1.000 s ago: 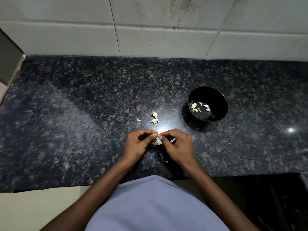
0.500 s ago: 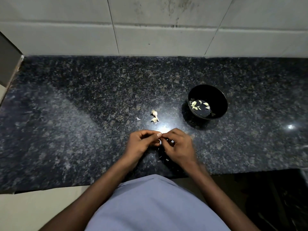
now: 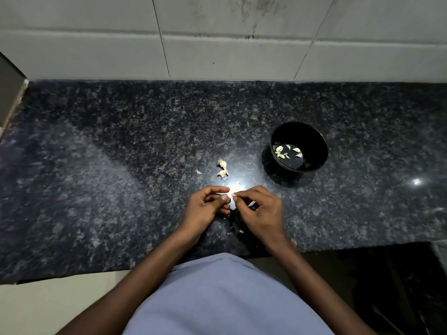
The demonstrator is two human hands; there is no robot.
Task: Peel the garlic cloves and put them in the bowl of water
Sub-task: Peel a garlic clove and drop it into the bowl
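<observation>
Here, over the near edge of a dark speckled granite countertop (image 3: 101,180), the person's two bare hands are meeting fingertip to fingertip. The left hand (image 3: 205,210) is curling its fingers inward, thumb and forefinger closing toward the meeting point. The right hand (image 3: 260,211) is bending its fingers the same way, thumb and forefinger pinching a small pale garlic clove (image 3: 234,196) at its tip; a bright glare on the stone just behind is washing out the clove's outline, so how much of it the left fingers are holding cannot be told. A strip of white papery skin (image 3: 251,204) is showing under the right hand's fingers.

Beyond the hands, two small unpeeled garlic cloves with dry papery skins (image 3: 222,168) are lying close together on the stone, with a tiny white flake of peel (image 3: 198,172) just to their left. Small bits of peel (image 3: 238,230) are lying on the counter between the wrists.

Further back and to the right, a round glossy black bowl (image 3: 312,139) is standing on the counter, well apart from the hands. It is holding shallow water with several pale yellow peeled cloves (image 3: 284,151) gathered toward its left side.

A pale tiled wall (image 3: 217,44) is rising behind the counter, and the person's light blue shirt (image 3: 225,301) is filling the bottom of the view.
</observation>
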